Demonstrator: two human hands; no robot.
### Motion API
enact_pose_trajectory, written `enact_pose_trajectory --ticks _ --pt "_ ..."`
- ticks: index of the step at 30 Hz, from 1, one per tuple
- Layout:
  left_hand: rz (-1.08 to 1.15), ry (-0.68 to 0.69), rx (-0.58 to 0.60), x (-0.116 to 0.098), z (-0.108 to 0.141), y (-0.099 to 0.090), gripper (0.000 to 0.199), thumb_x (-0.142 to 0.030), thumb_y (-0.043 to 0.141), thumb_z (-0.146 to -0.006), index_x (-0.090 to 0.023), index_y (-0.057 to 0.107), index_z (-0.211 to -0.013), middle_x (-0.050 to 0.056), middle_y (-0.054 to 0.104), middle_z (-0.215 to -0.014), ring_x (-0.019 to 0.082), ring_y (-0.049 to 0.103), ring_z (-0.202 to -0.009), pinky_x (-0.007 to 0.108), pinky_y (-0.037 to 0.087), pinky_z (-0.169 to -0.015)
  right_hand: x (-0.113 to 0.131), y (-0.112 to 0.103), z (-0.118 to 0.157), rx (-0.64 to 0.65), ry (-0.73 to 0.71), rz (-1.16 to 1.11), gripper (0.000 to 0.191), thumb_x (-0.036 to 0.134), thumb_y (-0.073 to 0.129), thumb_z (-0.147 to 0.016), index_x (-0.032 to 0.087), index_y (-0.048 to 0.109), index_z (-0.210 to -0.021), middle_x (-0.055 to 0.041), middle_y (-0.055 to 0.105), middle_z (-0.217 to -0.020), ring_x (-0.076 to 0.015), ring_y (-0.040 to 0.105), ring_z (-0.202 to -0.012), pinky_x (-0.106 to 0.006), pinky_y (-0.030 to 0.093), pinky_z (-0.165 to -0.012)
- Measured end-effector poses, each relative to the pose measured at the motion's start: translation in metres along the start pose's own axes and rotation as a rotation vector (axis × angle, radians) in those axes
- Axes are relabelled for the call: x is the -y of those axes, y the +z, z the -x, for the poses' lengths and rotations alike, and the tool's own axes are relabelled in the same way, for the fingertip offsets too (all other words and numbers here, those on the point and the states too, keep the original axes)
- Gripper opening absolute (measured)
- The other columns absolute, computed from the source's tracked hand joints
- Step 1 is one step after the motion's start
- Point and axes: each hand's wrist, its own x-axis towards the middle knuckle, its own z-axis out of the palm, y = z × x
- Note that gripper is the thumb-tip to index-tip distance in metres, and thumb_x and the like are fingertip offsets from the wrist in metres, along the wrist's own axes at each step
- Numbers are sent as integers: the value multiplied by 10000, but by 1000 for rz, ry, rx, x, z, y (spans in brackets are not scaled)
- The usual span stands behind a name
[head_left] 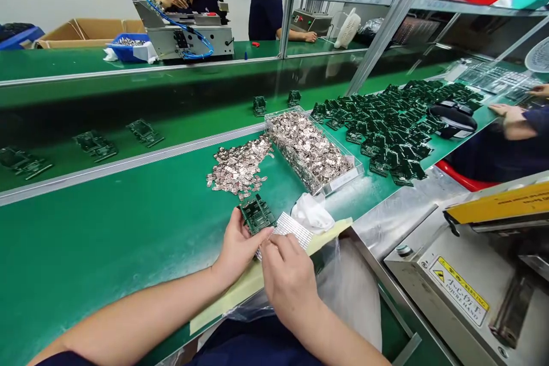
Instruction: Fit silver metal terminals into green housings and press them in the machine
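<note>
In the head view my left hand (pixel 240 243) grips a green circuit board (pixel 258 215) by its near side, thumb on top, tilted above the bench. My right hand (pixel 288 274) is closed in a pinch at the board's near right corner; whatever lies between its fingertips is hidden. Under both hands is a white, finely lined sheet or strip block (pixel 295 231), partly covered. A crumpled white cloth (pixel 312 211) lies just beyond it. Farther off, small silvery metal pieces (pixel 240 166) form a loose heap beside a clear plastic tray (pixel 328 187) full of similar pieces.
Many green circuit boards (pixel 381 120) are piled at the right, with a black object (pixel 453 118) beside them. Several boards (pixel 95 144) lie on the far green strip. A machine with a warning label (pixel 458 291) stands close right. Co-workers' hands (pixel 510 117) show there and across the bench.
</note>
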Motion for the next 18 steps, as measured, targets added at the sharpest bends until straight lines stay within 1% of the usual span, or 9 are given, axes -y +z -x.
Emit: enact_pose_trajectory --ticks 2,5,7,9,11,12,13,15,18 --pt "-13 20 21 -1 1 0 461 -225 814 -633 -193 504 -973 39 663 -1012 194 642 -965 333 525 -883 -4 -10 1 -66 27 -51 241 100 432 -942 141 656 -860 -77 552 -726 -197 520 -621 -310 434 -563" --pt "-47 68 39 -3 0 0 472 -228 805 -641 -198 502 -1001 29 650 -984 188 637 -953 322 522 -882 -15 -26 6 -143 159 -337 200 117 503 -942 162 685 -1010 -57 578 -749 -163 557 -625 -267 459 -562" --pt "-62 77 66 -2 0 -1 482 -231 799 -647 -200 501 -1026 23 638 -976 183 632 -949 320 517 -889 -22 -32 10 -139 336 -574 180 165 552 -938 197 687 -1053 -48 628 -778 -160 599 -647 -259 495 -584" --pt "-62 79 108 0 0 -2 508 -241 796 -654 -204 500 -1065 29 630 -1004 183 628 -961 321 512 -897 -28 -33 13 -107 554 -782 131 244 596 -926 219 696 -1007 -34 661 -752 -168 620 -637 -263 519 -579" --pt "-60 86 168 0 1 -4 540 -266 798 -656 -212 497 -1101 41 628 -1025 187 632 -947 320 519 -870 -30 -30 13 -79 720 -914 123 313 628 -907 216 697 -938 -23 662 -692 -171 612 -598 -261 513 -544" --pt "-62 90 200 -1 1 -4 556 -281 804 -652 -215 497 -1112 45 629 -1016 189 636 -920 316 526 -841 -30 -28 13 -78 756 -932 130 330 640 -896 212 696 -902 -27 662 -691 -175 609 -608 -265 508 -549" --pt "-66 90 233 -2 2 -5 570 -293 812 -644 -219 500 -1116 45 631 -996 187 639 -884 311 531 -807 -29 -26 12 -83 756 -915 133 334 652 -884 209 695 -867 -33 661 -713 -181 608 -639 -271 501 -568" --pt "-75 79 283 -4 3 -5 584 -297 829 -625 -225 509 -1108 37 629 -944 174 635 -807 294 536 -741 -29 -22 9 -115 690 -819 118 314 668 -863 210 697 -816 -46 645 -787 -193 599 -729 -286 488 -631" --pt "-82 56 316 -7 4 -5 564 -260 832 -624 -232 519 -1092 21 621 -900 146 614 -741 256 530 -673 -28 -17 5 -142 604 -686 89 272 666 -842 222 703 -779 -66 610 -948 -223 583 -911 -335 472 -800"
